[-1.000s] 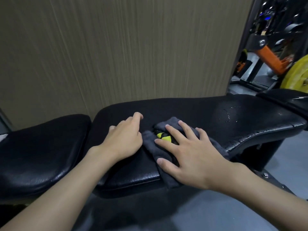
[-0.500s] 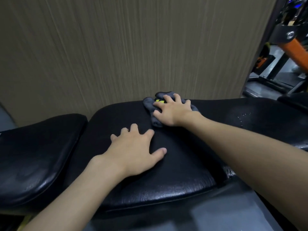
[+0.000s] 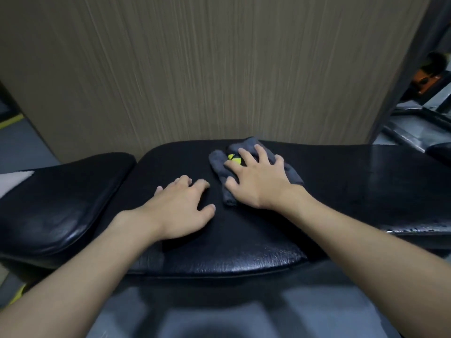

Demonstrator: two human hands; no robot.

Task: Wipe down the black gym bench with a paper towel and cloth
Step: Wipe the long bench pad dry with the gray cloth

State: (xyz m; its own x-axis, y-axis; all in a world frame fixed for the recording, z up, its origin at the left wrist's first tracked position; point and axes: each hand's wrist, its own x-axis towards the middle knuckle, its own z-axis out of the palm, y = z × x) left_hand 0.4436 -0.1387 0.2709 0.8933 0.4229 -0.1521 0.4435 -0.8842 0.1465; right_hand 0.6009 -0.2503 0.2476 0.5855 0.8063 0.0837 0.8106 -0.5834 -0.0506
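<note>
The black gym bench [image 3: 244, 250] runs across the view, its long pad in the middle and right. A crumpled grey cloth [image 3: 220, 165] with a yellow mark lies on the pad's far half. My right hand [image 3: 256, 181] presses flat on the cloth with fingers spread. My left hand [image 3: 180, 211] rests palm down on the bare pad just left of the cloth, holding nothing. No paper towel is in view.
A separate black seat pad [image 3: 61, 198] adjoins the long pad on the left. A brown wood-grain wall panel [image 3: 207, 69] rises right behind the bench. Gym equipment with orange parts [image 3: 424, 79] stands at the far right. Grey floor lies below.
My right hand has drawn the cloth back from the pad's far edge toward me after pushing it away. My left hand stays planted on the pad.
</note>
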